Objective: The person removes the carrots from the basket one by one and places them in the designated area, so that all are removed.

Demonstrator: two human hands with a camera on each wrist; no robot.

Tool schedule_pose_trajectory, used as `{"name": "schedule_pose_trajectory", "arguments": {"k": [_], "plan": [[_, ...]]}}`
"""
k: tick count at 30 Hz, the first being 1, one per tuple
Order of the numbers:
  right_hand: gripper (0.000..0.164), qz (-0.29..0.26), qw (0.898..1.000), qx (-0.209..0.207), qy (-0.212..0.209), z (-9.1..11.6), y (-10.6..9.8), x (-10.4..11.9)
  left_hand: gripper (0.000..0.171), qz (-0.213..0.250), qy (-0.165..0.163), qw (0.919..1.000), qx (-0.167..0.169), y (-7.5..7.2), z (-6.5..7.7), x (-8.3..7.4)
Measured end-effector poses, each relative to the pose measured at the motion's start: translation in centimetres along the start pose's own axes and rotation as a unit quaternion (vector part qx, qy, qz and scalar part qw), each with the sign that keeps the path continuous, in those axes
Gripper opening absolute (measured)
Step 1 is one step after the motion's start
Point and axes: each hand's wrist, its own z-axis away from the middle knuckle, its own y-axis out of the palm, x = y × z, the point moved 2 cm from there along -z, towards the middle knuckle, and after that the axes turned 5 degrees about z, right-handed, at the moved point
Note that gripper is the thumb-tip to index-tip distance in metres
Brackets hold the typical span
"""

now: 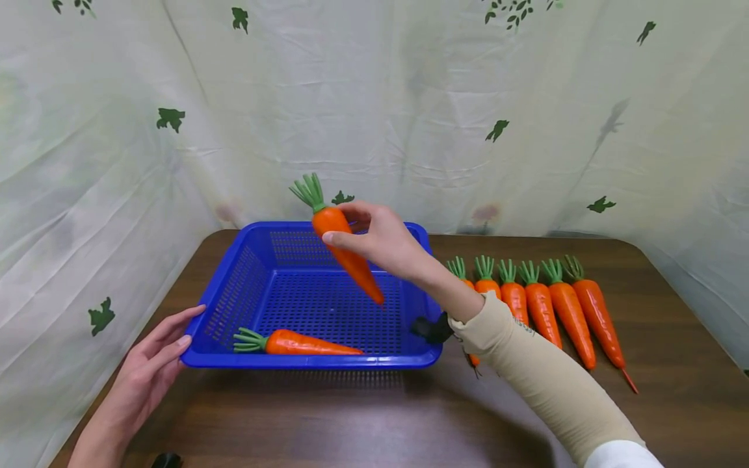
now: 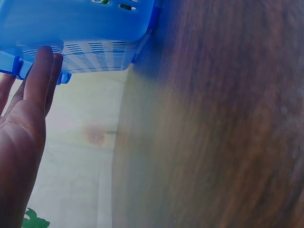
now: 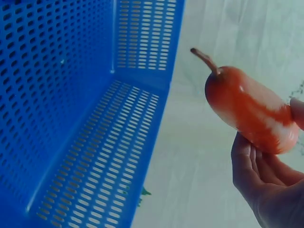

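Observation:
My right hand holds an orange carrot between thumb and fingers, above the blue plastic basket. Its green stalks point up and to the left, while the thin tip slants down to the right. In the right wrist view this carrot is seen tip first, beside the basket wall. Inside the basket, a second carrot lies along the near side. My left hand touches the basket's left rim with fairly straight fingers; the left wrist view shows its fingers against the basket's outer side.
Several carrots lie in a row on the brown wooden table, right of the basket, partly behind my right sleeve. A pale curtain with green leaf prints hangs behind the table and along its sides.

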Motion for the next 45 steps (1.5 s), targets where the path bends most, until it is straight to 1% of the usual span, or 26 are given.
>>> {"name": "schedule_pose_trajectory", "arguments": {"k": [7,12,17,21,26,29,32,35,40,45], "plan": [[0.041,-0.034,0.999,-0.016,0.006,1.1,-1.7,0.5,0.047,-0.003,-0.001,1.0,-0.001,0.1,0.0,-0.1],[0.043,-0.057,0.998,-0.028,0.024,2.3,-2.9,0.4,0.047,-0.001,0.001,1.0,0.001,0.2,0.1,-0.2],[0.045,-0.058,0.997,-0.046,0.038,3.5,-4.2,0.0,0.047,0.005,0.013,0.9999,0.01,0.2,0.0,-0.1],[0.046,-0.055,0.996,-0.061,0.047,4.4,-5.2,-0.5,0.047,0.01,0.014,0.9998,0.013,0.1,0.0,0.1],[0.05,-0.072,0.993,-0.079,0.059,5.6,-6.4,-1.2,0.047,0.0,0.007,1.0,0.004,0.0,0.0,0.1],[0.052,-0.08,0.99,-0.093,0.069,6.3,-7.1,-1.7,0.047,0.0,0.01,0.9999,0.006,0.0,0.0,0.1],[0.054,-0.084,0.988,-0.106,0.079,7.0,-7.8,-2.2,0.047,0.011,0.018,0.9997,0.013,0.0,-0.1,0.2],[0.055,-0.072,0.986,-0.119,0.086,7.7,-8.5,-2.7,0.047,0.014,0.018,0.9997,0.012,0.0,-0.2,0.2],[0.056,-0.056,0.983,-0.138,0.104,9.1,-9.5,-3.8,0.047,0.001,0.0,1.0,0.001,0.0,-0.2,0.2],[0.057,-0.039,0.981,-0.14,0.129,10.8,-10.0,-4.8,0.047,0.015,0.011,0.9998,0.012,-0.1,-0.2,0.3]]}}
